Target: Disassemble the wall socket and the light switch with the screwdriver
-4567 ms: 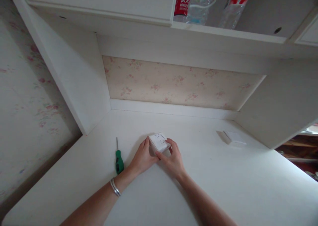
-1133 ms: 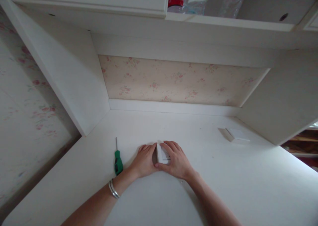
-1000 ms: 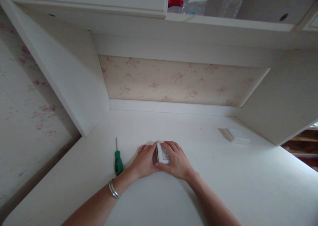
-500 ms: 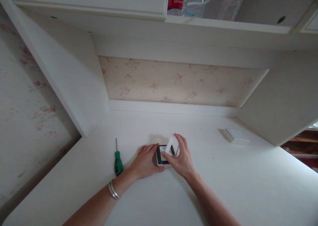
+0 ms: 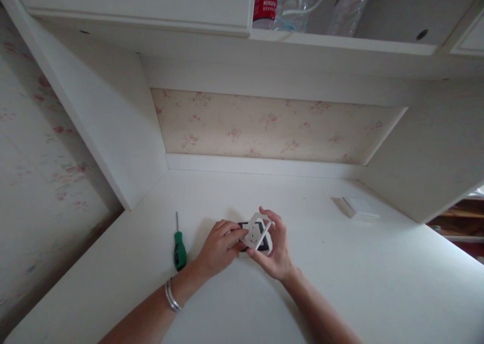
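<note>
A white socket cover (image 5: 266, 234) is tilted above a black-edged socket base (image 5: 244, 225) on the white desktop. My right hand (image 5: 279, 248) grips the cover, thumb at its lower edge and fingers at its upper right. My left hand (image 5: 221, 246) is closed at the left side, its fingertips against the cover's left corner and close to the base. Small dark slots show in the middle; whether they belong to the cover or the base is unclear. The fingers partly hide the base. A green-handled screwdriver (image 5: 180, 251) lies left of my left hand, tip pointing away.
A small white square piece (image 5: 361, 209) lies at the right on the desktop (image 5: 325, 283). White side panels (image 5: 102, 112) flank the desk. Overhead, a shelf holds plastic bottles (image 5: 265, 4). Flowered wallpaper (image 5: 272, 125) covers the back wall.
My right hand has turned the cover and lowered it slightly. My left fingers have shifted from the base's left side onto the cover's corner. The screwdriver stays put.
</note>
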Demonstrator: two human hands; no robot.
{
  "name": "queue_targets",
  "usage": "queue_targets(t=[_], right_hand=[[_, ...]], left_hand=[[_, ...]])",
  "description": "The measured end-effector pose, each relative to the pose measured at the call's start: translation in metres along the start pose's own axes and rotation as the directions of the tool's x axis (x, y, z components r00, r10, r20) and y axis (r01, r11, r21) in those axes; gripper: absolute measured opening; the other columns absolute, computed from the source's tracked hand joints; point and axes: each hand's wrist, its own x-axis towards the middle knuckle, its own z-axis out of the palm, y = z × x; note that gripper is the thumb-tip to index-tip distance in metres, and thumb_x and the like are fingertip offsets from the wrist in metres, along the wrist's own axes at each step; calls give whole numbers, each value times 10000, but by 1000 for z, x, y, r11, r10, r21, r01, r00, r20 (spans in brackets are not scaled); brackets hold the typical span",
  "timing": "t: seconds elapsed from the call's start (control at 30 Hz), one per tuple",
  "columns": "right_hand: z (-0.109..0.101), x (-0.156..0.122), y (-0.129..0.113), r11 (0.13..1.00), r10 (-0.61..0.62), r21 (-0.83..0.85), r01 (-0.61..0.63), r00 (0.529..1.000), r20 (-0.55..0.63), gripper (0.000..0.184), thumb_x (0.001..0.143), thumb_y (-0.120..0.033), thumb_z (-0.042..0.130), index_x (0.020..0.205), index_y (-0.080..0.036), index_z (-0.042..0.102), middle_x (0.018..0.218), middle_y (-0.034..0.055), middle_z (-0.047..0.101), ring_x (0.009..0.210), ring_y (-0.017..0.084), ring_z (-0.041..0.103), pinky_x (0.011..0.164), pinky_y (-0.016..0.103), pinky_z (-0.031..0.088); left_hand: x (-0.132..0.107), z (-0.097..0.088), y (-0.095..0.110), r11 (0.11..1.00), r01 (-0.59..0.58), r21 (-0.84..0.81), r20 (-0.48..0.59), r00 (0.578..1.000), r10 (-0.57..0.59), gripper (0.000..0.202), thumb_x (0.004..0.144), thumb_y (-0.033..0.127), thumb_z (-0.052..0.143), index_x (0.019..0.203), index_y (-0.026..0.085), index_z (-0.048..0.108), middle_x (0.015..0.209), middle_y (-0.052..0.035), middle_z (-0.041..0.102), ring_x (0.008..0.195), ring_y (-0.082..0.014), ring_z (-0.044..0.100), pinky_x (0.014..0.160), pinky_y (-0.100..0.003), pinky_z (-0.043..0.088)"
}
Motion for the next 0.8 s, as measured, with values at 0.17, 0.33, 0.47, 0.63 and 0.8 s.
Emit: queue_targets(t=[0.17,0.33,0.47,0.63,0.8], right_hand=[[-1,3,-2,993,26,115,-25,1000,-5,790,758,-475,632,1371,-217,205,1392,163,359,1270,289,388,1017,451,367],[-2,5,-2,992,113,56,-116,992,52,779,804,-436,596,1413,-220,162,1427,146,359,1289,268,383,1049,440,335],[-2,5,1,992,125,6,-126,990,66,778,832,-430,560,1437,-219,120,1460,137,328,1319,261,348,1061,444,320],[-1,8,4,977,184,-127,-172,979,89,726,869,-427,499,1455,-218,125,1365,122,470,1236,241,457,1000,429,393],[1,13,7,935,216,-292,-202,976,13,343,882,-412,460,1150,-225,565,1045,70,664,989,220,596,874,382,462]], left_hand=[[-3,2,-7,999,19,-33,-71,997,-21,256,877,208,531,1099,259,646,954,-56,607,869,-169,571,765,-288,491],[-2,1,-10,998,47,-34,-122,991,-51,257,898,235,507,1111,271,647,914,-41,591,751,-124,573,662,-230,491],[-1,0,-11,998,66,-19,-127,990,-67,242,900,269,521,1100,269,656,892,-33,608,720,-113,580,652,-221,492],[2,-11,-15,993,71,96,-164,985,-54,258,921,327,484,1090,257,666,810,-22,632,712,-119,587,681,-227,487],[14,-45,-37,917,308,253,-274,932,-237,320,930,413,426,1064,271,680,860,-15,645,740,-126,600,709,-222,466]])
